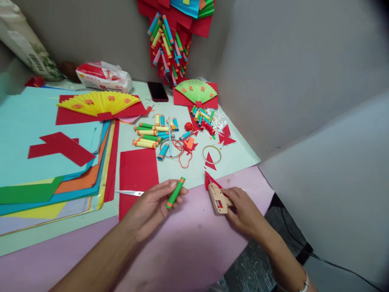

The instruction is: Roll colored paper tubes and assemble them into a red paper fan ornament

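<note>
Between the fingertips of my left hand (158, 202) is a green paper roll (175, 194) with orange bands at its ends. My right hand (243, 209) grips the handle of a beige glue gun (218, 198), its nozzle pointing away from me over red paper scraps (209, 178). Scissors (130, 193) lie beside my left wrist on a red paper sheet (138, 170), their handles hidden by the hand. Farther off lie several coloured paper rolls (147, 134), a pencil-like stick (170, 138), metal rings (212, 155) and red string (184, 160).
Stacked coloured paper (80, 178) covers the left side. Behind are a yellow paper fan (100, 103), a green paper fan (196, 91), a phone (157, 92) and a tissue pack (103, 77). Paper rolls hang in a cluster (168, 48) by the wall. A cable (340, 265) runs at right.
</note>
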Available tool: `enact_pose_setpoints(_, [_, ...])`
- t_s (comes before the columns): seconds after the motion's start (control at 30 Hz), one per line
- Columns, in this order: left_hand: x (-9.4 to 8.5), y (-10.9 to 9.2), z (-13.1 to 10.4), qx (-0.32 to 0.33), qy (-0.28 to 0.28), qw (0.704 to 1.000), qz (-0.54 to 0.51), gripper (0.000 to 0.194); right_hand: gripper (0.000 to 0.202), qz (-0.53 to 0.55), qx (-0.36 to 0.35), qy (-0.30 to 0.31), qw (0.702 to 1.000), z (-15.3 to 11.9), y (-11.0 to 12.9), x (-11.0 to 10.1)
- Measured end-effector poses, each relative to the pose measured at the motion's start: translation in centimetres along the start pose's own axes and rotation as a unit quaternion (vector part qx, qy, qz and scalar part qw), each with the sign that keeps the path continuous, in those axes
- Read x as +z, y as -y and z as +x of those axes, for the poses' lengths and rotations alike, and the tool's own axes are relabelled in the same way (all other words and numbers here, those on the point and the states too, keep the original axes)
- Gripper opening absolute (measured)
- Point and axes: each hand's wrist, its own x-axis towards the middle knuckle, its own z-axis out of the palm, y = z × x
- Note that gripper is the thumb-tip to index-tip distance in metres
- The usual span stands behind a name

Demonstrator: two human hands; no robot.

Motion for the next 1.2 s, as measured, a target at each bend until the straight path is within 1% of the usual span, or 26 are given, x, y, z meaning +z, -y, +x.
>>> enact_pose_setpoints(0.23, [0.0,0.1,-0.4,0.0,-0.021,0.999,0.028,0.012,0.054,-0.038,0.008,-0.003,0.999,-0.1,-1.4,-0.5])
enact_pose_setpoints(0.47, [0.5,0.0,-1.0,0.002,-0.007,0.999,0.034,0.01,0.054,-0.064,0.007,-0.049,0.997,-0.1,-4.4,-1.0])
enact_pose_setpoints(0.6, [0.6,-0.2,-1.4,0.007,-0.002,0.999,0.037,0.007,0.055,-0.075,0.0,-0.055,0.996,-0.1,-5.4,-0.9])
enact_pose_setpoints(0.73, [0.4,-0.2,-1.6,0.011,-0.01,0.999,0.042,0.006,0.056,-0.08,-0.005,-0.061,0.995,-0.2,-5.3,-0.7])
enact_pose_setpoints(0.83, [0.1,-0.2,-1.6,0.016,0.0,0.999,0.047,0.006,0.055,-0.099,0.002,-0.071,0.993,-0.2,-5.1,-0.5])
enact_pose_setpoints(1.0, [-0.3,-0.5,-1.7,0.025,0.016,0.998,0.052,0.007,0.065,-0.16,0.002,-0.065,0.985,-0.7,-5.2,-0.4])
enact_pose_setpoints(1.1, [-0.5,-0.7,-2.0,0.029,0.02,0.998,0.044,0.007,0.063,-0.18,-0.003,-0.071,0.981,-1.2,-5.0,-1.2])
enact_pose_setpoints(1.17, [-0.6,-0.8,-2.2,0.029,0.021,0.999,0.033,0.007,0.055,-0.169,-0.011,-0.093,0.981,-1.1,-4.0,-2.2])
enact_pose_setpoints(1.2, [-0.8,-0.9,-2.3,0.028,0.023,0.999,0.025,0.008,0.049,-0.15,-0.02,-0.109,0.982,-0.9,-3.1,-2.7])
